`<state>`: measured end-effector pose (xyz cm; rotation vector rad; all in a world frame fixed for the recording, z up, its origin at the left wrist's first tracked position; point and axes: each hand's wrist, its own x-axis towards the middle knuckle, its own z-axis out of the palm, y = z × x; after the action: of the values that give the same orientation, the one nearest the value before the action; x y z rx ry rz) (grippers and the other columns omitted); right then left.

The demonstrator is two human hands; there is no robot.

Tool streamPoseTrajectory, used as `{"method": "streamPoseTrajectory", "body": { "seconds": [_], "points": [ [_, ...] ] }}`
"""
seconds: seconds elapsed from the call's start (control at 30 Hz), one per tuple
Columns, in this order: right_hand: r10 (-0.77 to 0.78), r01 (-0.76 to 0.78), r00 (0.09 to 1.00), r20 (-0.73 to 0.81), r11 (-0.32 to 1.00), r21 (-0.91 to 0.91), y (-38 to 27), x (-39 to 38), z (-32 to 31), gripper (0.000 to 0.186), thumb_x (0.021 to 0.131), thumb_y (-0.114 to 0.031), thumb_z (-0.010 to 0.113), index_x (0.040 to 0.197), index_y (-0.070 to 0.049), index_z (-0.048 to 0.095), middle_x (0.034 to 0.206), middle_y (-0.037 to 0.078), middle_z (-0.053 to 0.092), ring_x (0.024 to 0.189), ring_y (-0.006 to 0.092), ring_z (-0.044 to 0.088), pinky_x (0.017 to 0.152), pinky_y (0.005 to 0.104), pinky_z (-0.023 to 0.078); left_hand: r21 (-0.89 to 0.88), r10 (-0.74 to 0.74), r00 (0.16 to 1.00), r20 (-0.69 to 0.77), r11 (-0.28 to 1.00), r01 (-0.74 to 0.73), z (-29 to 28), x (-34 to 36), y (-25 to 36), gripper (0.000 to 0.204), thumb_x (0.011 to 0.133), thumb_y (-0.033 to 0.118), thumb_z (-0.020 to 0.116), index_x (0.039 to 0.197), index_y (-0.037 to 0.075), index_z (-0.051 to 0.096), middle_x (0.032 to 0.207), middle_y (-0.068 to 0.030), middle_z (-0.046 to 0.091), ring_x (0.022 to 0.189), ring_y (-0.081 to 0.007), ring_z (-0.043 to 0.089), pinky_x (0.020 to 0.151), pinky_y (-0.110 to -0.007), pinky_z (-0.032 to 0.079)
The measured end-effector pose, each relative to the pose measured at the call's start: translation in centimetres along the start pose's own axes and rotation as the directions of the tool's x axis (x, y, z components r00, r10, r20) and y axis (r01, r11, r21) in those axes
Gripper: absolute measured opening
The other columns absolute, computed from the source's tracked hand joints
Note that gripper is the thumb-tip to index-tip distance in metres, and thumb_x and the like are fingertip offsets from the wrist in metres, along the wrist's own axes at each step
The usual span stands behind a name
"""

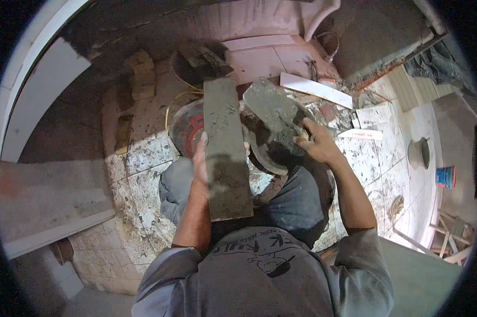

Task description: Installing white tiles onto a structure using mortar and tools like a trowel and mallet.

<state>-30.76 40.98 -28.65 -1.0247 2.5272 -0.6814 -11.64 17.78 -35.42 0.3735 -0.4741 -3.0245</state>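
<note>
My left hand (pixel 200 161) grips a long, narrow tile strip (pixel 228 153) by its edges, thumb on the left side and fingertips at the right. Wet grey mortar coats much of the strip's upper face. Over to the right, my right hand (pixel 319 141) is closed on what looks like a trowel (pixel 273 105), its flat, round-ended blade smeared with grey mortar. The grip itself is mostly hidden by my fingers and shadow. Below the blade stands a bucket (pixel 274 168) between my knees. Partly behind the strip is another bucket (pixel 183 129) with red showing inside.
White tile offcuts (pixel 317 90) lie ahead on the mortar-splashed floor (pixel 143 185). A yellow cord (pixel 170 108) curves beside the left bucket. To the right are a grey bucket (pixel 418 153), a blue-and-red tub (pixel 446 177) and wooden pieces (pixel 450 238). A pale ledge (pixel 58 232) runs along the left.
</note>
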Motion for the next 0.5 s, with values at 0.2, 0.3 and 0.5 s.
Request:
{"method": "streamPoseTrajectory", "body": {
  "seconds": [0.2,0.3,0.5],
  "points": [
    [0.036,-0.046,0.995,0.095,0.993,0.109,-0.8,-7.7,-3.3,0.034,0.086,-0.032,0.063,0.092,0.001,0.054,0.081,0.025,0.057,0.076,0.0445,0.056,0.068,0.047,0.045,0.105,-0.123,0.972,-0.2,0.984,0.147,0.6,2.8,-2.7,0.063,0.096,0.052,0.037,0.129,0.0,0.049,0.116,-0.0195,0.061,0.097,-0.0336,0.064,0.086,-0.042,0.052],
    [-0.012,0.003,0.996,0.091,0.996,0.092,0.0,-10.4,-4.2,0.032,0.087,-0.031,0.062,0.093,0.0,0.055,0.08,0.024,0.057,0.077,0.0441,0.057,0.068,0.0466,0.046,0.362,0.03,0.925,-0.379,0.925,0.118,1.6,4.3,-4.4,0.062,0.095,0.051,0.039,0.127,-0.001,0.051,0.116,-0.0186,0.062,0.097,-0.034,0.064,0.086,-0.043,0.052],
    [0.233,-0.211,0.962,-0.145,0.965,0.154,7.8,-6.4,-4.5,0.044,0.085,-0.034,0.066,0.107,0.003,0.057,0.083,0.018,0.063,0.075,0.0306,0.061,0.069,0.0405,0.048,-0.051,-0.37,0.925,-0.092,0.929,0.366,3.1,4.8,-6.9,0.068,0.095,0.05,0.038,0.134,-0.005,0.041,0.12,-0.0268,0.055,0.105,-0.0424,0.058,0.093,-0.05,0.048]
  ]
}}
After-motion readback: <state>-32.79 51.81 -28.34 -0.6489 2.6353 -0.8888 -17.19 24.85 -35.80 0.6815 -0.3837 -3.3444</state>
